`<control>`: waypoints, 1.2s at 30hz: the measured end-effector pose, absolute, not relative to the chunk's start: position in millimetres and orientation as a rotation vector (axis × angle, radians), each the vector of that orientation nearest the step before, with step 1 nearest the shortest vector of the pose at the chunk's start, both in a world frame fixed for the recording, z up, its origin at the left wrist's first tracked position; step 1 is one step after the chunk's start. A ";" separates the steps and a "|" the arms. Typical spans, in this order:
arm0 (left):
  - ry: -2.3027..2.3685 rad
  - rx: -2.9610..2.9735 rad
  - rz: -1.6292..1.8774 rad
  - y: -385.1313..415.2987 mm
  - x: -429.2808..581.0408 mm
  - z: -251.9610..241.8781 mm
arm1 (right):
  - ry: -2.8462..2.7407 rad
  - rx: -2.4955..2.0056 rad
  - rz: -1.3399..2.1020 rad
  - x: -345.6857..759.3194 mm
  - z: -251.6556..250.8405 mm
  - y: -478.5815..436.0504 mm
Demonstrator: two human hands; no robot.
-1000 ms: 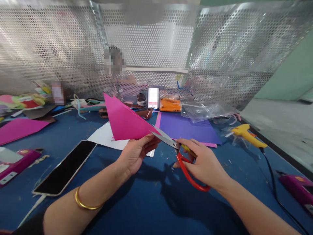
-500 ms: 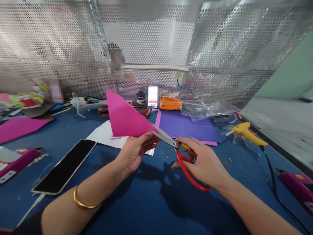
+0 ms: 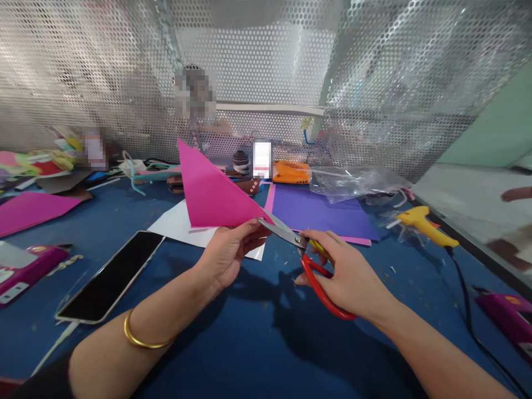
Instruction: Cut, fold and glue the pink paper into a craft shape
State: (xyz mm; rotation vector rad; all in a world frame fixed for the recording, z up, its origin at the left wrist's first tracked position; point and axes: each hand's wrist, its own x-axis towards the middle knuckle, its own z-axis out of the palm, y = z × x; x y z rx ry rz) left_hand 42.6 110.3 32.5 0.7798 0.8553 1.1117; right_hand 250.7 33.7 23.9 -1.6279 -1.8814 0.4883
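Observation:
A folded sheet of pink paper [image 3: 211,194] stands up above the table, its lower edge pinched in my left hand [image 3: 233,249]. In my right hand [image 3: 344,266] is a pair of scissors [image 3: 320,285] with red handles, a yellow piece showing under the fingers. The scissor blades are slightly apart and meet the right-hand corner of the pink paper, close to my left fingertips. Below the paper lies a white sheet [image 3: 166,221], partly covered by my left hand and the pink paper.
Purple paper [image 3: 320,210] lies behind the scissors. A yellow glue gun [image 3: 426,227] with a black cord is at right. On the left are a phone [image 3: 110,277], a magenta power strip [image 3: 33,271] and more pink paper [image 3: 37,210]. A perforated metal screen [image 3: 253,61] closes the back.
The scissor blades have closed a little at the paper's corner. Both hands keep their grip, and the view has shifted slightly. Part of another person now shows at the far right.

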 end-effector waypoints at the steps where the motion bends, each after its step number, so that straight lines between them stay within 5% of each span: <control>1: 0.858 0.783 1.109 110.3 42.3 32.7 | -1.869 -1.630 0.512 250.7 24.0 33.7; 36: 0.881 0.674 1.045 112.6 42.8 29.8 | -1.747 -1.518 0.636 246.5 22.3 32.2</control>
